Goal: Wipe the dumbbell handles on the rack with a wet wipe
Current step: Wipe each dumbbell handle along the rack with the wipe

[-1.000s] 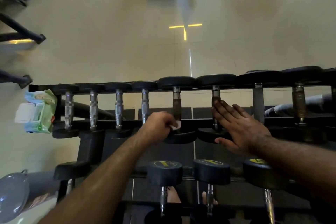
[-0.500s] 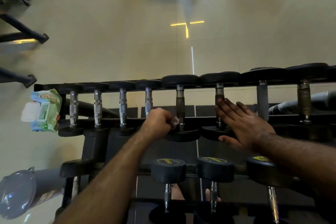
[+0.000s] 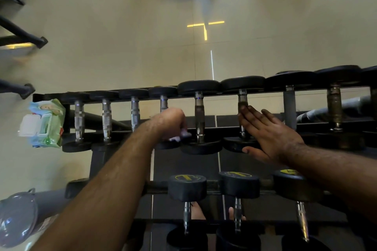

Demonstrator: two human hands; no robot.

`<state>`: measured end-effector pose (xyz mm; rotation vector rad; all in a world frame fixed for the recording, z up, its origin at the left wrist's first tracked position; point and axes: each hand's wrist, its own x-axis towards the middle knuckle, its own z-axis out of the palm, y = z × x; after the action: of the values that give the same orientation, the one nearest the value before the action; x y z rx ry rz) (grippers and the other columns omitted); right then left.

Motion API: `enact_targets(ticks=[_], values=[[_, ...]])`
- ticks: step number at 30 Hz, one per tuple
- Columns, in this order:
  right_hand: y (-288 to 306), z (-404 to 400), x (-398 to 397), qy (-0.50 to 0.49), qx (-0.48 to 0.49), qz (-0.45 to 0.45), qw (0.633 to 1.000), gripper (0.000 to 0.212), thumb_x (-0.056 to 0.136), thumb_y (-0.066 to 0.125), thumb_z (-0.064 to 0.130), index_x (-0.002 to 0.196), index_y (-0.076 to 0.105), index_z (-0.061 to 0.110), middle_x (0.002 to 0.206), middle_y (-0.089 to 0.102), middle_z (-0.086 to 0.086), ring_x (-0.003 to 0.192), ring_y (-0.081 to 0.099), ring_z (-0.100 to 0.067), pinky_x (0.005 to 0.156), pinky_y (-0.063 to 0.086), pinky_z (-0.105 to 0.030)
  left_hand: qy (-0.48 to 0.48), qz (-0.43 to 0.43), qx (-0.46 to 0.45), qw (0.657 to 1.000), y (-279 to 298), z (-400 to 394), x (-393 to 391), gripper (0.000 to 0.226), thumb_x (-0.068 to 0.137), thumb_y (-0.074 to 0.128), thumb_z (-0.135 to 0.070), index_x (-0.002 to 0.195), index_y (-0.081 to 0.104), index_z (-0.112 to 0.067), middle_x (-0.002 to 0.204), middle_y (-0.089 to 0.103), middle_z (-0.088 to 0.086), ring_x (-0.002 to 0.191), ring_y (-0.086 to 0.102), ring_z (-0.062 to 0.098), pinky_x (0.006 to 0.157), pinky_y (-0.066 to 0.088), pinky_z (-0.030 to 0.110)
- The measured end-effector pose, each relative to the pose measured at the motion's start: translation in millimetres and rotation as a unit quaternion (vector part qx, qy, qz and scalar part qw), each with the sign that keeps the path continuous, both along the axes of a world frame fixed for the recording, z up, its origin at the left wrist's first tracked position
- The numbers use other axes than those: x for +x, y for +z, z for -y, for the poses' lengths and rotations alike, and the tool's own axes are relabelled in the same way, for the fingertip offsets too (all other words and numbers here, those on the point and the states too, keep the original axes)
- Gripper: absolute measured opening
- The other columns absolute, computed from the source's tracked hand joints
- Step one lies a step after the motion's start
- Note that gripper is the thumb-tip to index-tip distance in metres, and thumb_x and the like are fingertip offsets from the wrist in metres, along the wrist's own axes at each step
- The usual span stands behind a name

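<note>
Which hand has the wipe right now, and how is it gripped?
The left hand holds the wet wipe bunched in its curled fingers, a corner poking out. The right hand holds nothing, fingers flat.

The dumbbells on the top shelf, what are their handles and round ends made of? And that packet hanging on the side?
The handles look like metal: silvery, shiny, with bright glints, some duller and brownish. The round ends look like matte black rubber or plastic, since they hardly shine; which one I cannot tell. The packet looks like soft, glossy plastic film, crinkled, with a stiff white plastic flap.
</note>
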<state>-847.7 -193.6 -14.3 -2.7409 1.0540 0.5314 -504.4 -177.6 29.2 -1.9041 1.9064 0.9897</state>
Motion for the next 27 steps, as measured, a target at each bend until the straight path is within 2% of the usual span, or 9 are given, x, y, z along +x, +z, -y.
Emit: enact_targets(ticks=[3, 5, 10, 13, 15, 17, 20, 24, 27], values=[[0, -1, 0, -0.003, -0.012, 0.007, 1.000, 0.102, 0.098, 0.006, 0.083, 0.172, 0.003, 0.013, 0.179, -0.009, -0.012, 0.166, -0.001, -0.028, 0.130, 0.005, -0.049, 0.019, 0.035, -0.014, 0.999, -11, -3, -27, 0.011, 0.093, 0.073, -0.010, 0.102, 0.073, -0.017, 0.097, 0.072, 0.000, 0.083, 0.066, 0.015, 0.077, 0.056, 0.029], [-1, 1, 0, -0.003, -0.004, 0.011, 1.000, 0.103, 0.095, 0.000, 0.085, 0.171, -0.010, 0.017, 0.177, -0.023, -0.009, 0.165, -0.016, -0.024, 0.132, -0.001, -0.048, -0.026, 0.048, 0.024, 0.998, -14, -8, -36, 0.016, 0.093, 0.069, -0.007, 0.108, 0.070, -0.014, 0.104, 0.071, 0.004, 0.090, 0.069, 0.021, 0.082, 0.059, 0.034], [0, 1, 1, -0.010, 0.003, 0.004, 1.000, 0.103, 0.093, -0.001, 0.086, 0.170, -0.015, 0.018, 0.176, -0.027, -0.008, 0.163, -0.021, -0.022, 0.133, -0.001, -0.049, 0.004, -0.105, 0.067, 0.992, 25, 4, -10, 0.015, 0.091, 0.076, -0.011, 0.094, 0.079, -0.025, 0.087, 0.073, -0.011, 0.081, 0.069, 0.005, 0.069, 0.054, 0.022], [1, 0, 2, -0.013, 0.003, -0.005, 1.000, 0.104, 0.092, -0.005, 0.086, 0.169, -0.019, 0.018, 0.174, -0.031, -0.007, 0.162, -0.025, -0.022, 0.134, -0.001, -0.049, 0.100, -0.155, -0.150, 0.971, 29, 15, -21, 0.009, 0.094, 0.075, -0.016, 0.094, 0.082, -0.022, 0.084, 0.069, -0.015, 0.076, 0.066, -0.003, 0.071, 0.052, 0.016], [3, 1, 3, -0.012, 0.004, -0.005, 1.000, 0.103, 0.091, -0.005, 0.086, 0.168, -0.020, 0.019, 0.174, -0.031, -0.007, 0.162, -0.025, -0.022, 0.134, -0.001, -0.050, 0.097, -0.092, -0.332, 0.934, 13, 14, -36, 0.010, 0.097, 0.072, -0.016, 0.097, 0.082, -0.016, 0.089, 0.070, -0.004, 0.080, 0.065, 0.010, 0.073, 0.050, 0.024], [4, 0, 4, -0.011, 0.005, -0.009, 1.000, 0.104, 0.090, -0.007, 0.086, 0.169, -0.019, 0.019, 0.175, -0.029, -0.008, 0.163, -0.023, -0.023, 0.134, 0.000, -0.050, 0.037, -0.008, -0.375, 0.926, -8, 2, -49, 0.013, 0.095, 0.070, -0.008, 0.104, 0.079, -0.011, 0.102, 0.073, 0.007, 0.094, 0.066, 0.023, 0.083, 0.058, 0.035], [5, 1, 4, -0.011, 0.008, -0.015, 1.000, 0.105, 0.088, -0.013, 0.086, 0.168, -0.020, 0.019, 0.174, -0.031, -0.008, 0.163, -0.022, -0.024, 0.134, 0.001, -0.051, -0.042, 0.037, -0.307, 0.950, -20, -19, -53, 0.020, 0.094, 0.073, -0.011, 0.113, 0.077, -0.013, 0.117, 0.071, 0.005, 0.108, 0.063, 0.024, 0.094, 0.057, 0.038], [6, 0, 7, -0.014, 0.016, -0.007, 1.000, 0.107, 0.084, -0.017, 0.086, 0.167, -0.022, 0.019, 0.173, -0.032, -0.007, 0.162, -0.023, -0.022, 0.134, 0.000, -0.051, -0.046, 0.007, -0.092, 0.995, 6, -29, -55, 0.014, 0.098, 0.071, -0.029, 0.108, 0.078, -0.022, 0.106, 0.070, -0.002, 0.096, 0.065, 0.015, 0.090, 0.057, 0.033], [8, -1, 5, -0.024, 0.042, 0.018, 0.999, 0.106, 0.086, -0.011, 0.089, 0.167, -0.023, 0.022, 0.173, -0.033, -0.003, 0.161, -0.025, -0.019, 0.134, -0.004, -0.048, 0.053, -0.047, -0.148, 0.987, 30, -36, -62, 0.017, 0.097, 0.073, -0.030, 0.105, 0.078, -0.016, 0.099, 0.069, -0.004, 0.093, 0.064, 0.012, 0.084, 0.053, 0.027]])
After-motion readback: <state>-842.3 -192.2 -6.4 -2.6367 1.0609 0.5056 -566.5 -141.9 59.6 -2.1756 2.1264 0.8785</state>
